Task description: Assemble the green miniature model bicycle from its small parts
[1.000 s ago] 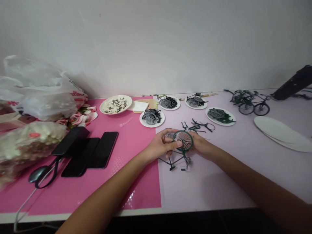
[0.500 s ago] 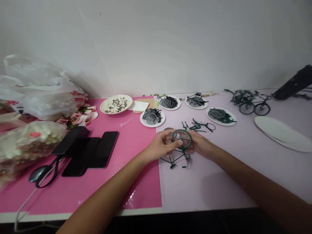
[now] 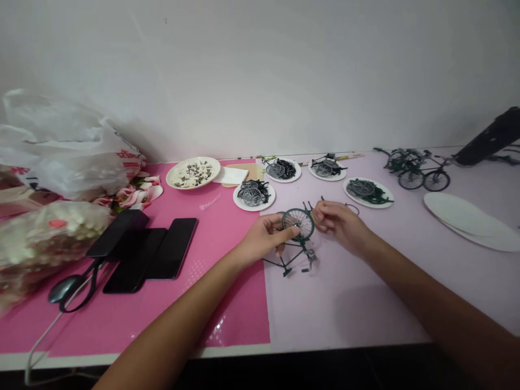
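A dark green toy bicycle (image 3: pixel 293 254), partly assembled, is gripped in my left hand (image 3: pixel 266 238), with the thumb against the hub of its spoked wheel (image 3: pixel 299 224). Its frame and pedals point down toward me, and a second wheel is mostly hidden behind my fingers. My right hand (image 3: pixel 337 222) is just right of the wheel, apart from it, fingers curled in a pinch; whatever is between them is too small or hidden to name. Behind that hand lie loose green bicycle parts (image 3: pixel 352 208), largely covered by it.
Plates of bicycle parts stand behind my hands, the green one (image 3: pixel 369 193) at the right. Finished-looking toy bicycles (image 3: pixel 424 172) and stacked white plates (image 3: pixel 467 219) are farther right. On the left are phones (image 3: pixel 173 249), a black box (image 3: pixel 118 234), plastic bags (image 3: pixel 60 157) and a bowl (image 3: pixel 193 173).
My right hand has moved off the wheel to the right and its fingers have curled up. The bicycle, in my left hand, has shifted slightly left and up.
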`<state>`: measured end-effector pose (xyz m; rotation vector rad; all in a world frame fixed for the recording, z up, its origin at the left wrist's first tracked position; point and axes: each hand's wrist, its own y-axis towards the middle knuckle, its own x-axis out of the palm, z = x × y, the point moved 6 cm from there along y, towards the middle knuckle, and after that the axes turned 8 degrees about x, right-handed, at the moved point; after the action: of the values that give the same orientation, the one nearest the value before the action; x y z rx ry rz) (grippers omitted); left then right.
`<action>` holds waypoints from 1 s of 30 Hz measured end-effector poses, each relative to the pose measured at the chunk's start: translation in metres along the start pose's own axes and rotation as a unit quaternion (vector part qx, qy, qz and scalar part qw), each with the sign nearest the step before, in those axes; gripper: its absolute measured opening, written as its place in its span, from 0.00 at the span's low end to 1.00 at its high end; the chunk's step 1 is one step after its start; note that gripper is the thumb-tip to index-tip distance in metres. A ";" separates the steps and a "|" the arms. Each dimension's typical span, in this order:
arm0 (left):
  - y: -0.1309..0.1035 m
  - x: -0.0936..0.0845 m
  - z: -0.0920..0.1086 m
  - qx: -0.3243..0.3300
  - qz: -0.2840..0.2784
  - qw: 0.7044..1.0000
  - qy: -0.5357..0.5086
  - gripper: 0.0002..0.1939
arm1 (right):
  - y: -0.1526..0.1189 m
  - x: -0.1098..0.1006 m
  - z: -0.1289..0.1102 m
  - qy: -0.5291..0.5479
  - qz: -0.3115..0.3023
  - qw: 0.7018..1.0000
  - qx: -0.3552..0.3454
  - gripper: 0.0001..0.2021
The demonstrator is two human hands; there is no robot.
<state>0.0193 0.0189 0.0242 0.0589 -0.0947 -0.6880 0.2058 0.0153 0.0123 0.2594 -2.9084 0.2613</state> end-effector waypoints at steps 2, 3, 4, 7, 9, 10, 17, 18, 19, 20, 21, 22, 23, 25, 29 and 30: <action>0.001 -0.002 -0.001 0.001 0.006 1.000 0.001 0.22 | 0.001 -0.010 -0.009 0.014 0.027 0.999 -0.034 0.14; 0.002 -0.003 -0.001 0.002 0.011 1.000 0.000 0.22 | 0.002 -0.016 -0.013 0.022 0.043 0.998 -0.043 0.14; 0.002 -0.004 -0.002 0.003 0.016 1.000 -0.002 0.22 | 0.003 -0.021 -0.017 0.026 0.061 0.996 -0.054 0.13; 0.004 -0.009 -0.003 0.004 0.034 0.999 -0.012 0.22 | 0.005 -0.041 -0.026 0.001 0.117 0.989 -0.085 0.14; 0.005 -0.012 -0.004 0.003 0.047 0.999 -0.015 0.23 | 0.005 -0.056 -0.033 -0.062 0.161 0.979 -0.110 0.15; 0.005 -0.013 -0.004 0.002 0.054 0.998 -0.014 0.23 | 0.004 -0.063 -0.037 -0.100 0.183 0.970 -0.123 0.16; 0.007 -0.023 -0.005 -0.010 0.104 0.994 -0.011 0.24 | 0.006 -0.088 -0.043 -0.524 0.219 0.818 -0.096 0.17; 0.007 -0.024 -0.006 -0.013 0.109 0.994 -0.011 0.24 | 0.008 -0.090 -0.040 -0.542 0.205 0.811 -0.079 0.16; 0.007 -0.025 -0.006 -0.016 0.113 0.993 -0.009 0.24 | 0.009 -0.091 -0.037 -0.554 0.191 0.808 -0.066 0.16; 0.007 -0.026 -0.008 -0.019 0.117 0.993 -0.008 0.24 | 0.011 -0.092 -0.035 -0.564 0.179 0.804 -0.058 0.15; 0.007 -0.027 -0.009 -0.022 0.121 0.992 -0.006 0.24 | 0.012 -0.092 -0.032 -0.572 0.167 0.801 -0.054 0.14; 0.008 -0.028 -0.010 -0.024 0.125 0.992 -0.005 0.24 | 0.014 -0.092 -0.030 -0.580 0.156 0.798 -0.055 0.13; 0.007 -0.029 -0.011 -0.025 0.128 0.991 -0.002 0.23 | 0.016 -0.092 -0.028 -0.585 0.146 0.795 -0.058 0.13; 0.007 -0.031 -0.012 -0.025 0.138 0.990 0.004 0.22 | 0.018 -0.092 -0.024 -0.593 0.133 0.791 -0.066 0.12; 0.007 -0.033 -0.014 -0.034 0.156 0.987 0.009 0.21 | 0.022 -0.092 -0.016 -0.607 0.114 0.783 -0.071 0.14; 0.007 -0.033 -0.015 -0.036 0.159 0.987 0.007 0.21 | 0.022 -0.092 -0.014 -0.612 0.111 0.780 -0.067 0.14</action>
<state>-0.0006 0.0455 0.0079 -0.0214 -0.0635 -0.3716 0.2929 0.0537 0.0021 0.0306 -4.2444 -0.1972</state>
